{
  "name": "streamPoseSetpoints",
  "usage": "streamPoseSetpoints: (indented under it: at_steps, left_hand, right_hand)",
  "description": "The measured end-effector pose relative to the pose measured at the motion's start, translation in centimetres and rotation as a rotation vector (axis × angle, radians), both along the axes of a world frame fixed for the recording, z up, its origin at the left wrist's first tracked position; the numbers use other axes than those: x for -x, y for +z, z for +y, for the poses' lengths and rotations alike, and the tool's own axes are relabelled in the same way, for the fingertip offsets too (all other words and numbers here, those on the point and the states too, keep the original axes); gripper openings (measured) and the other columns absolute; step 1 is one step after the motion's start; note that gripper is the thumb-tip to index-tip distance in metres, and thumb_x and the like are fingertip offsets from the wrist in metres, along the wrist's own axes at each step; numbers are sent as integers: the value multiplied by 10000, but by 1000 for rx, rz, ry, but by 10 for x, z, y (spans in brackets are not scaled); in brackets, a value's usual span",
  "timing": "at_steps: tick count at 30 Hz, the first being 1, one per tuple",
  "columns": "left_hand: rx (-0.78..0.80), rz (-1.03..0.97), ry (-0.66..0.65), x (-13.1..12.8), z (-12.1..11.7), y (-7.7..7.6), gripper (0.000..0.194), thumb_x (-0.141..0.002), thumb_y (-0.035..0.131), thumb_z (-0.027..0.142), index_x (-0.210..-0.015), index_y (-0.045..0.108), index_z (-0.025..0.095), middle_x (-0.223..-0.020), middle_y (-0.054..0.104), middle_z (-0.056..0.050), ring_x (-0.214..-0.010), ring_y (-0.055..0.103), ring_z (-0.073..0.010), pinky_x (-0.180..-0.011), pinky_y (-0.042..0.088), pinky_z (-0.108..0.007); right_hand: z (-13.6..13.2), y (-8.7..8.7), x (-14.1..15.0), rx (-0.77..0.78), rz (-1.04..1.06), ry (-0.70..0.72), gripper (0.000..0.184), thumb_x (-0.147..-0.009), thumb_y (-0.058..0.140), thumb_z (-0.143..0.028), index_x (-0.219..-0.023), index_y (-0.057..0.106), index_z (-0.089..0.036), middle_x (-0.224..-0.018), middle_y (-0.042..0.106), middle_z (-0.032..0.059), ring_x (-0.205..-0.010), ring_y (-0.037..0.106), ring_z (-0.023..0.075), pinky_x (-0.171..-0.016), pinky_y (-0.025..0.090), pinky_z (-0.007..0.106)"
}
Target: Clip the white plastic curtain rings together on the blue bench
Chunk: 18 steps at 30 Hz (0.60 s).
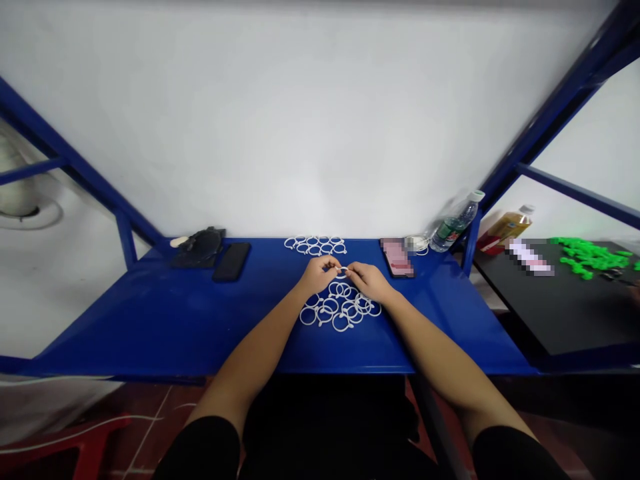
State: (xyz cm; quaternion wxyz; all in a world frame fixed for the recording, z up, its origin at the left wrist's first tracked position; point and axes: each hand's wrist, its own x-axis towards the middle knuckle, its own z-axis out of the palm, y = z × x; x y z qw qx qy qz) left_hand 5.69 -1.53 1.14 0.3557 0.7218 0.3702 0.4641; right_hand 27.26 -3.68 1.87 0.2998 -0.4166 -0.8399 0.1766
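Between both hands a white plastic ring (341, 275) is pinched by its far edge. My left hand (321, 273) closes its fingers on the ring's left side, and my right hand (370, 280) grips the right side. Fingertips partly cover the ring, so its clasp detail cannot be made out. Just below the hands lies a loose pile of similar white rings (330, 306), overlapping one another, with small tabs on them. Beyond the hands, near the wall, more white rings (313, 250) lie together in rows on the blue table (200, 327).
A black phone (232, 261) and a dark crumpled bag (199, 247) lie at the back left. On the right are a lit phone (397, 257), a white cable (419, 245) and a water bottle (456, 223). A neighbouring black table (545, 313) bears green pieces (590, 257).
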Motion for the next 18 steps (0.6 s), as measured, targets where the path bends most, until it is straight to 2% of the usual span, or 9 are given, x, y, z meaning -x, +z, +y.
streamPoseSetpoints:
  at_steps: [7,10,12,14,16,18]
  left_hand:
    - [-69,70,26,0,1,2,186,-787,542,91,-704,680,183,-748,724,-6,-735,669,-147,-753,544,-286]
    - [-47,106,27,-1,1,4,198,-789,538,89,-718,692,190,-763,734,-6,-743,675,-154,-762,551,-294]
    - [-80,129,56,3,4,6,198,-799,549,93,-766,713,198,-801,746,-14,-774,684,-166,-783,556,-308]
    - [-164,177,173,15,11,8,206,-813,567,98,-828,738,211,-872,761,-29,-856,692,-191,-854,557,-341]
    - [-245,258,363,34,20,10,230,-858,574,117,-928,763,228,-1005,770,-49,-1020,680,-229,-1006,517,-398]
    - [-235,364,548,56,31,9,262,-912,557,138,-1038,771,221,-1148,758,-79,-1152,640,-261,-1099,453,-429]
  right_hand:
    - [-2,3,4,-10,-10,15,291,-1084,445,-389,-969,649,-216,-839,706,36,-759,638,183,-715,451,287]
    - [-1,2,2,-8,2,11,287,-1081,445,-387,-1003,664,-219,-865,720,43,-777,655,191,-726,468,298]
    - [1,0,-1,-3,20,1,271,-1072,465,-390,-1095,676,-222,-909,738,49,-794,674,198,-740,487,311]
    - [4,-3,-5,2,42,-26,288,-1058,494,-404,-1203,668,-226,-926,748,49,-784,685,203,-742,505,325]
    - [6,-6,-7,5,61,-56,312,-1044,522,-412,-1251,661,-225,-911,749,46,-762,687,205,-728,516,332]
    - [7,-7,-8,5,68,-67,303,-1035,539,-402,-1242,670,-223,-895,747,43,-755,687,204,-718,521,332]
